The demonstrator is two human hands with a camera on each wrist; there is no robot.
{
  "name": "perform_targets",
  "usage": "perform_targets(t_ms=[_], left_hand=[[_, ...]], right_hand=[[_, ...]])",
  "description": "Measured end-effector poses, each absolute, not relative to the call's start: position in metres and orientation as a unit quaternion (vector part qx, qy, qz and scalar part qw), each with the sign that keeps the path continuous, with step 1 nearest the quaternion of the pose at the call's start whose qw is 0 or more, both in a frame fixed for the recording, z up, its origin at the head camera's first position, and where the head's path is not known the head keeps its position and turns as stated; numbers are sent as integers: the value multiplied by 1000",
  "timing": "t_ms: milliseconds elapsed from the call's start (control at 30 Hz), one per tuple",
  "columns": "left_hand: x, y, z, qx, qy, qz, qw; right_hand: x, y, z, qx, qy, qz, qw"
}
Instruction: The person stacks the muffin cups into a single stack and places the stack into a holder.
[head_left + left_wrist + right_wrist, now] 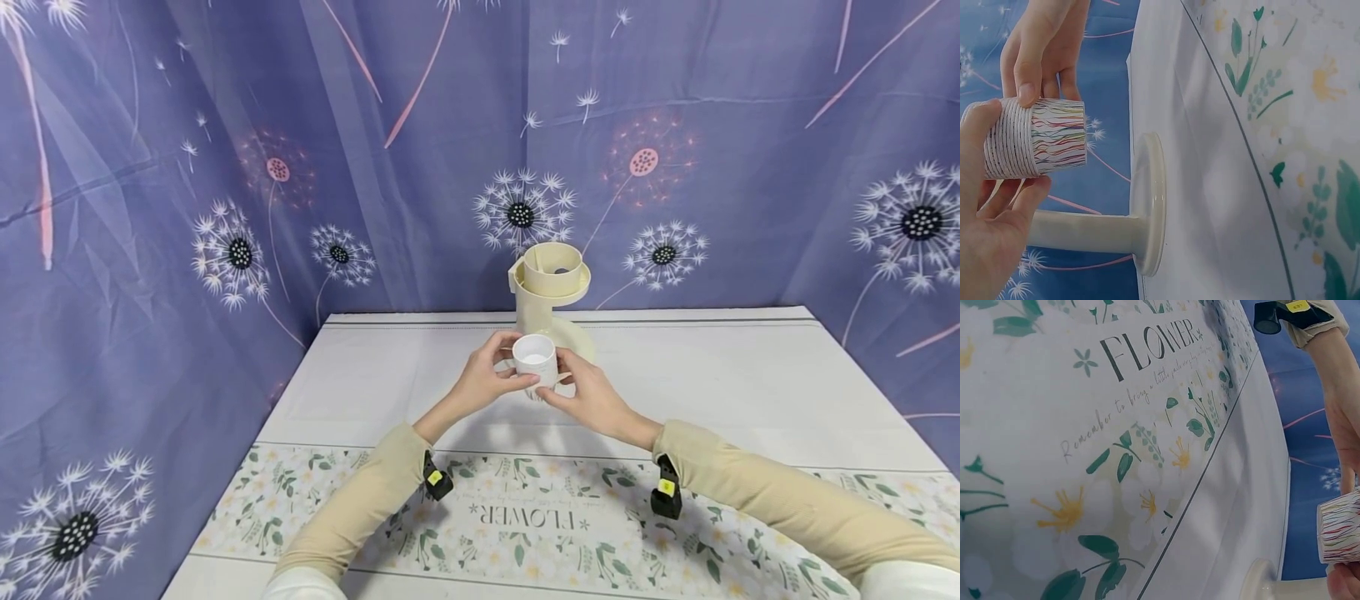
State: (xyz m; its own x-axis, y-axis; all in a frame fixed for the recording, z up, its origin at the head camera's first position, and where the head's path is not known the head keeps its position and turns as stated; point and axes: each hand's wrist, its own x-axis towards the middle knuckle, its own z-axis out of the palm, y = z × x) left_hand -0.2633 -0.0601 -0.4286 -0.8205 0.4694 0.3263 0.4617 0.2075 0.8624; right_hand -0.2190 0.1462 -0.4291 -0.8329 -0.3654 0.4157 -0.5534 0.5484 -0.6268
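A stack of nested white paper cups [536,367] with wavy coloured lines is held up above the table, its open mouth toward the head camera. My left hand [483,377] grips its left side between thumb and fingers. From the right, my right hand [597,398] holds the same stack. The left wrist view shows several rims of the cups [1060,134] packed together, with the left hand [991,219] and right hand [1044,50] on either side. Only the patterned end of the cups [1340,534] shows in the right wrist view.
Just behind the hands stands a cream plastic stand [534,310] with a round base [576,333] and a ring holding a cream cylinder [552,273]. A white tablecloth [712,375] with a floral band covers the table. Purple dandelion curtains [420,217] hang around it.
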Motion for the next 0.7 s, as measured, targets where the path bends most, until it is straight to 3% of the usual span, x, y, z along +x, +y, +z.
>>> perform_targets(t_ms=[700], left_hand=[[-273,-52,-421,307,769,560,-8]], right_hand=[[-227,152,-432,234,-871,400,160]])
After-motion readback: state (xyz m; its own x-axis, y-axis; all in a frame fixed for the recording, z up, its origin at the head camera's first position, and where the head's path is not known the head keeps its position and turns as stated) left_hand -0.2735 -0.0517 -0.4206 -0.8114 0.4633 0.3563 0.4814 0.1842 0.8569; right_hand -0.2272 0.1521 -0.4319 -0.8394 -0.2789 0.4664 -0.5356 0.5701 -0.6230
